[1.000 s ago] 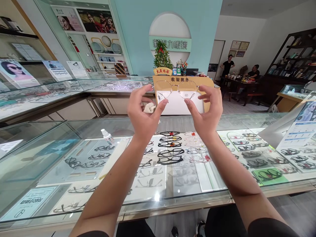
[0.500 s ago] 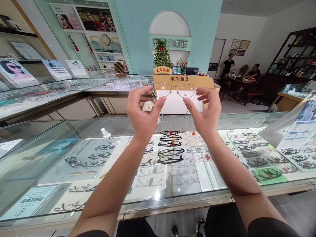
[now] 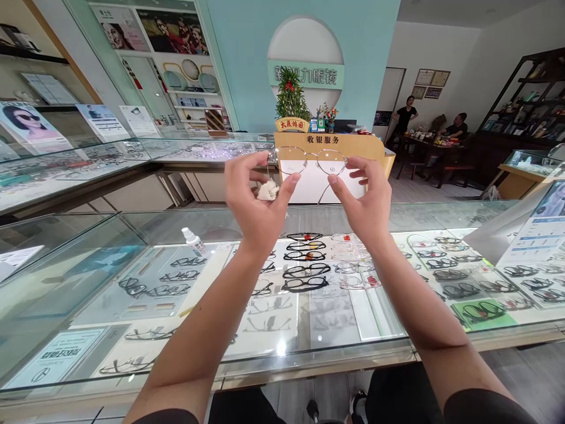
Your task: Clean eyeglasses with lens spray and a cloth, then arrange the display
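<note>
A pair of thin-rimmed eyeglasses (image 3: 311,154) is held up in the air above the glass counter, lenses upright and temples pointing away from me. My left hand (image 3: 256,197) grips the left end of the frame between thumb and fingers. Tucked in the same palm is a crumpled white cloth (image 3: 268,190). On the other side, my right hand (image 3: 368,194) pinches the right end of the frame, thumb near the lower rim. Below and to the left, a small white spray bottle (image 3: 193,241) stands on the counter.
Under the glass of the display counter (image 3: 304,359) lie rows of eyeglasses (image 3: 306,271). A sign stand (image 3: 529,227) rises at the right. Beyond are a cashier desk (image 3: 375,144) with a potted plant (image 3: 291,100), and two people (image 3: 404,118) near a dark table.
The eyeglasses have turned slightly and shifted a little to the left, the right hand moving with them. Both hands keep their hold.
</note>
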### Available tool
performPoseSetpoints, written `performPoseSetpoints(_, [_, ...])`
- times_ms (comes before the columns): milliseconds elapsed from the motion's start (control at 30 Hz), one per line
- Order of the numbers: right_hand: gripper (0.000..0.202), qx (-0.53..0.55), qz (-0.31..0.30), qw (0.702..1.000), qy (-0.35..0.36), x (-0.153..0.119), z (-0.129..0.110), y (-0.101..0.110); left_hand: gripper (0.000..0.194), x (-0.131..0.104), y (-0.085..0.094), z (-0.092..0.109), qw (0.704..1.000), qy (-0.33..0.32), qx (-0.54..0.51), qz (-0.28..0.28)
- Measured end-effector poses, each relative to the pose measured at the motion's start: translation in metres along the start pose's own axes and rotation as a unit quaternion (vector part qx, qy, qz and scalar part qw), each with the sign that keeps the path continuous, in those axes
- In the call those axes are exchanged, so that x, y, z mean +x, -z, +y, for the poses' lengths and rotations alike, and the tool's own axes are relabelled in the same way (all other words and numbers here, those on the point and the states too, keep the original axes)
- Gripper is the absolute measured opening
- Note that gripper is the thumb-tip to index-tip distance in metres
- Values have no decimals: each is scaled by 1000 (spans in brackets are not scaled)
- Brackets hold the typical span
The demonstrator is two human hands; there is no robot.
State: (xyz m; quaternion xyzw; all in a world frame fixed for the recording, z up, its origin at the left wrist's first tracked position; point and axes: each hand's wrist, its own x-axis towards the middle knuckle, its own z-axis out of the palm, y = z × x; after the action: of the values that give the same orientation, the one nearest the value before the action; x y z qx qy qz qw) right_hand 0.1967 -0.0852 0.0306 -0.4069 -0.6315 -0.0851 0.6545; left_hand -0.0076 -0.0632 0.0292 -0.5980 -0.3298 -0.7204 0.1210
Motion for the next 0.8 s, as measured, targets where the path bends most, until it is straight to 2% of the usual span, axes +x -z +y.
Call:
performPoseSetpoints(200, [39,-5,-12,1000,-18,0,1,-1,57,0,1,-6,1000,-20,-8,-2])
performPoseSetpoints(433, [41,-6,-15,1000,-21,-1,3,-2,57,1,0,-9,1000,-11,-19,-12])
performPoseSetpoints(800, [43,-8,49,997,62,-1,7,-2,49,1,-4,-12,995,45,-60,-67])
